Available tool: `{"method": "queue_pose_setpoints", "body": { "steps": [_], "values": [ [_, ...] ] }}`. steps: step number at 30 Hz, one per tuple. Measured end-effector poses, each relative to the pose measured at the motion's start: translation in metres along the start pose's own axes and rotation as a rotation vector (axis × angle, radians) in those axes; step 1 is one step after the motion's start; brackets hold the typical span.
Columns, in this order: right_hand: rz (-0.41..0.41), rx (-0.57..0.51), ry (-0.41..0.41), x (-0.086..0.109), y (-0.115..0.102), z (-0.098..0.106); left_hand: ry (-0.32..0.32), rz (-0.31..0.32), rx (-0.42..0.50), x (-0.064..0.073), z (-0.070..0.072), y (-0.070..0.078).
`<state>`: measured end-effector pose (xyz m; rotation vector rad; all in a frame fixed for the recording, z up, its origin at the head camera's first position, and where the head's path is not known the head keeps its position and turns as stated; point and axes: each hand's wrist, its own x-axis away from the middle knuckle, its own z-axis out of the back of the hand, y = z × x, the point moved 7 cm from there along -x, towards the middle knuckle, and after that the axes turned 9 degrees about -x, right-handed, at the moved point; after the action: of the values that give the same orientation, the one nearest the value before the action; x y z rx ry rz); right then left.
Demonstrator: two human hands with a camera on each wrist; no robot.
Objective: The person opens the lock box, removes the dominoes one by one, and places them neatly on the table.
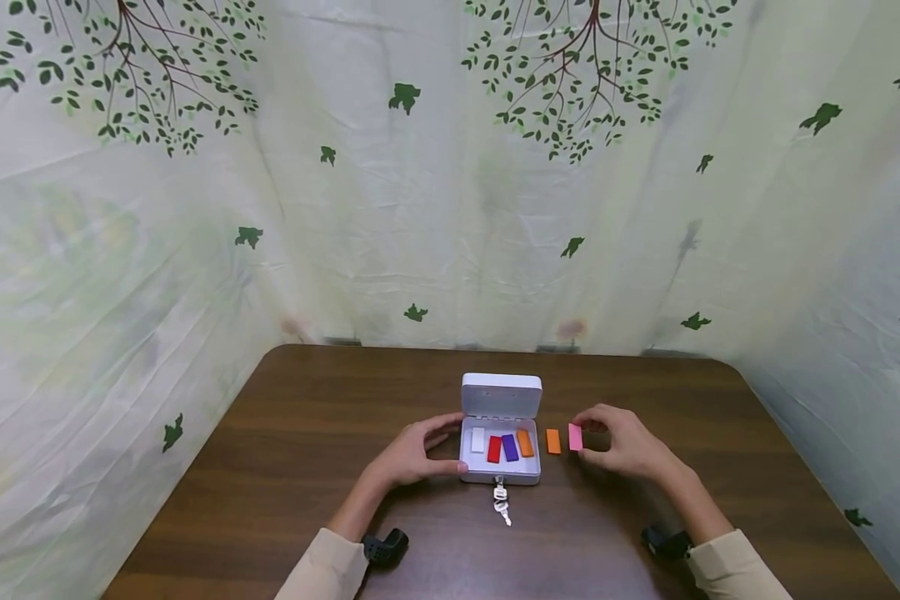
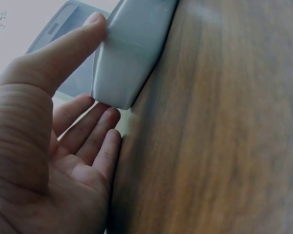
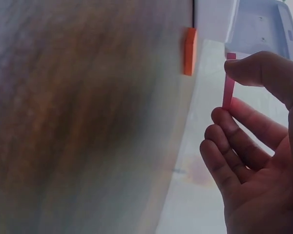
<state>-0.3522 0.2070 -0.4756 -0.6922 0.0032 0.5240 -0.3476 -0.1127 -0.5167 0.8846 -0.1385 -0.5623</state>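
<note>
A small white cash box (image 1: pixel 501 479) stands on the table with its lid (image 1: pixel 501 395) raised. Keys (image 1: pixel 501 500) hang from the lock at its front. Inside lie a white block (image 1: pixel 477 440), a red block (image 1: pixel 494 449), a purple block (image 1: pixel 510 447) and an orange block (image 1: pixel 525 442). My left hand (image 1: pixel 417 452) holds the box at its left side, thumb by the front corner and fingers by the rear one. Between thumb and fingertips, my right hand (image 1: pixel 621 442) pinches a pink block (image 1: pixel 575 437). Another orange block (image 1: pixel 553 442) rests on the table between box and right hand.
The brown wooden table (image 1: pixel 285 475) has rounded far corners. Behind it and along both sides hangs a pale curtain (image 1: pixel 450 208) with printed leaves and branches. A dark band (image 1: pixel 385 547) is worn on the left wrist, and a similar one (image 1: pixel 666 542) on the right.
</note>
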Motion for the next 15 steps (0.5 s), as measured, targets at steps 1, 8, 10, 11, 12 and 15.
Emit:
{"method": "queue_pose_setpoints", "body": {
  "steps": [1, 8, 10, 11, 12, 15],
  "values": [
    [-0.009, -0.003, -0.002, 0.000, 0.001, -0.001, -0.001, -0.005, 0.005, 0.000, 0.000, 0.000],
    [-0.039, -0.001, -0.008, 0.002, 0.006, -0.004, -0.004, -0.005, 0.000, 0.000, -0.002, 0.000],
    [-0.042, 0.006, -0.011, 0.002, 0.008, -0.005, -0.007, -0.004, -0.003, 0.000, -0.001, 0.000],
    [-0.043, 0.007, -0.013, 0.002, 0.009, -0.006, -0.008, -0.005, -0.007, 0.000, -0.001, 0.000],
    [-0.042, 0.008, -0.014, 0.001, 0.010, -0.006, -0.009, -0.003, -0.008, 0.000, -0.001, 0.000],
    [-0.036, 0.007, -0.018, 0.000, 0.012, -0.008, -0.009, -0.003, -0.010, 0.000, -0.001, 0.000]
  ]
}}
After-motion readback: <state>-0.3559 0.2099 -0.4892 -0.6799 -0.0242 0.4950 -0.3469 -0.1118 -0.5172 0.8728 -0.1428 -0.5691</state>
